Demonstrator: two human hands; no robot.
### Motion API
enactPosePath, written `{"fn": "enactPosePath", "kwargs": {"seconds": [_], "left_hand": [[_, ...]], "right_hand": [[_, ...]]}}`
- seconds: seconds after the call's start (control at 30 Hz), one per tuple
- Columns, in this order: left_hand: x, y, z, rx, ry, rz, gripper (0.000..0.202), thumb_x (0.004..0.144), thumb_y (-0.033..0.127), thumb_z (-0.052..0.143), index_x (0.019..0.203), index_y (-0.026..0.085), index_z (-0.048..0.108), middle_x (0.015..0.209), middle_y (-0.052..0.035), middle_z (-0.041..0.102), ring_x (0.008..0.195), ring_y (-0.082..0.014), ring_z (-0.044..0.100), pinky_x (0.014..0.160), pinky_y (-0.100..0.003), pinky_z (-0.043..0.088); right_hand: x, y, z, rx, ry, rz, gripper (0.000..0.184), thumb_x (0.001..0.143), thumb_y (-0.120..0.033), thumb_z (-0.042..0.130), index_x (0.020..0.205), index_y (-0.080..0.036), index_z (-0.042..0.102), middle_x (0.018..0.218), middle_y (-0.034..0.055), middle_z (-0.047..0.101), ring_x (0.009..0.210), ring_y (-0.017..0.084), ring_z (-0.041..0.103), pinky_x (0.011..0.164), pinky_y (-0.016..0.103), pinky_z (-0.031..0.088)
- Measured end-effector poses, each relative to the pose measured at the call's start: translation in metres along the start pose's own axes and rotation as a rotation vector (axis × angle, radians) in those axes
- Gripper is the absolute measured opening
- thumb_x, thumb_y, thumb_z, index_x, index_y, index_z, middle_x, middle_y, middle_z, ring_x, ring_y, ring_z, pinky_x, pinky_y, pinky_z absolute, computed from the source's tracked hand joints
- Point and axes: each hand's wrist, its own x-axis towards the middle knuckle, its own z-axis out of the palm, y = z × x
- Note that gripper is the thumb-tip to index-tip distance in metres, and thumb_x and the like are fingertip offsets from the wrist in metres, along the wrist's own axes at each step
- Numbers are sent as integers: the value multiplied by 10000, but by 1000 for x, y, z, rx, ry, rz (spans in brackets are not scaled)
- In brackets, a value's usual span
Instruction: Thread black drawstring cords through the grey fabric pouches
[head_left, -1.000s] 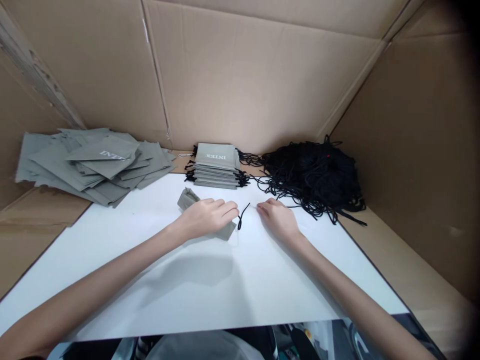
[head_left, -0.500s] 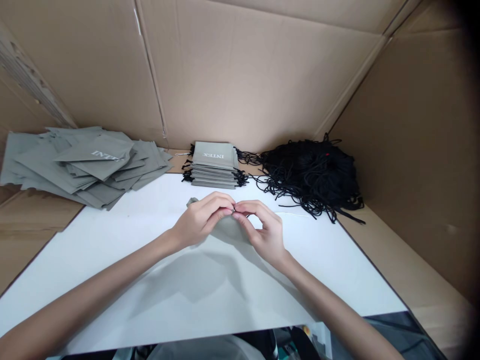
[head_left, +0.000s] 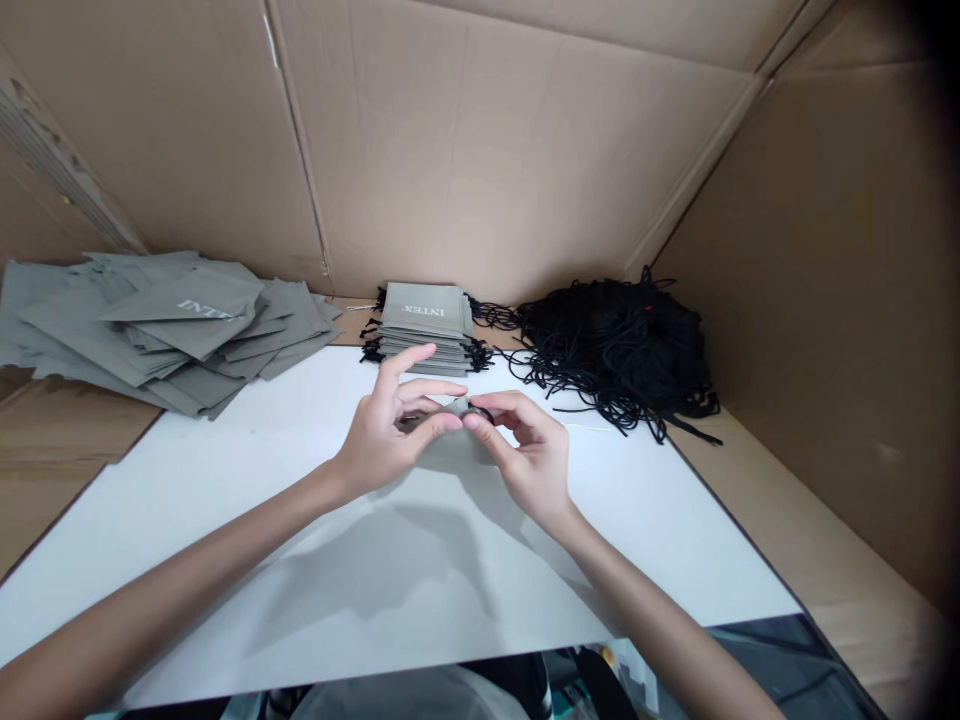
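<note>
Head view: pouch and cord pinched over the table

Left hand [head_left: 386, 430] and right hand [head_left: 525, 450] meeting above white table [head_left: 225, 520], fingertips closed on grey pouch [head_left: 442, 440] and black cord end [head_left: 480, 408]. Just in front of neat pouch stack [head_left: 427, 325]. Probably light, limp, non-slippery; best gripped at the mouth hem, cord near its tip.
</note>
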Motion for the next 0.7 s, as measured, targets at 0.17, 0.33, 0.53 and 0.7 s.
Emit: {"fn": "enactPosePath", "kwargs": {"seconds": [0.17,0.33,0.53,0.7], "left_hand": [[4,13,4,-101,117,-193,644,744,265,831,1259,209,449,811,-2,758,748,-183,751,740,-281,611],[6,20,5,-199,114,-273,489,741,226,818,1073,204,459,733,14,767,688,-169,738,681,-254,580],[5,21,4,-82,94,-295,482,710,250,845,998,226,460,733,20,774,638,-155,693,635,-247,515],[5,23,2,26,55,-298,450,735,240,818,1011,241,463,742,44,772,678,-163,697,684,-269,508]], "right_hand": [[-2,0,3,132,46,59,102,856,-280,734,932,-214,716,920,44,729,858,181,677,791,316,560],[-4,-2,2,130,16,73,96,860,-282,735,934,-221,729,928,37,734,857,174,681,782,303,563],[-1,-10,-7,2,-72,9,82,914,-264,659,884,-208,711,926,56,718,883,192,671,798,327,548],[4,-17,-15,-174,-140,-130,91,925,-169,608,911,-208,689,925,56,708,903,197,656,830,345,522]]}}
